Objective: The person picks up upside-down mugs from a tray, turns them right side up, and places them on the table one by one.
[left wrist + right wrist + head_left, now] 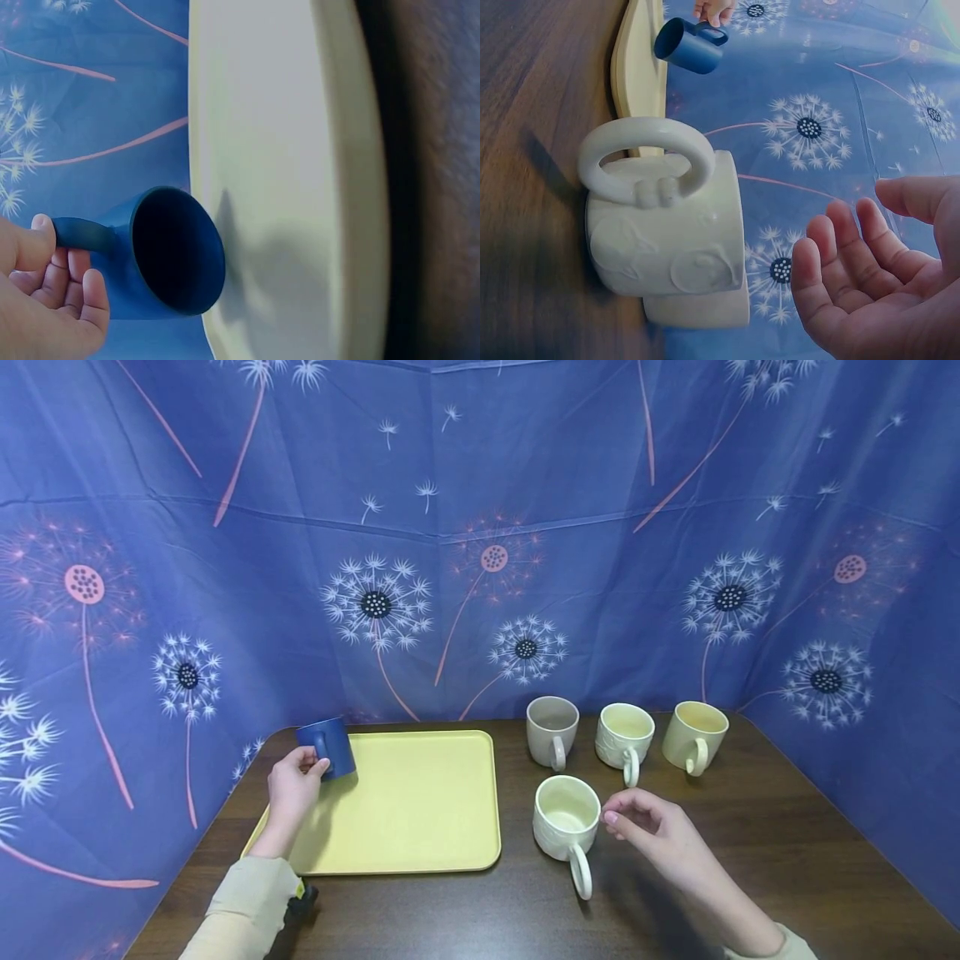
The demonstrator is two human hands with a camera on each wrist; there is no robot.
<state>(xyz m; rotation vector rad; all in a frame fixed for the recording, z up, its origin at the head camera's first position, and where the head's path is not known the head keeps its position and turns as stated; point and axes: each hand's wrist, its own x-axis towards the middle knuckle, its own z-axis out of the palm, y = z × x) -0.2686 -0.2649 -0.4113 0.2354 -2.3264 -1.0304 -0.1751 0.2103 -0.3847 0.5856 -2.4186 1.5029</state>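
Note:
My left hand pinches the handle of a blue mug. The mug is upside down and tilted above the far left part of the yellow tray; its dark opening faces down towards the tray in the left wrist view. A cream mug with a raised pattern stands upright on the table right of the tray, handle towards me. Beside it my right hand hovers with loosely bent fingers, holding nothing. In the right wrist view its fingertips are apart from that mug.
Behind the cream mug, a grey mug, another patterned cream mug and a pale yellow mug stand upright in a row. A blue dandelion-print cloth hangs behind the brown wooden table.

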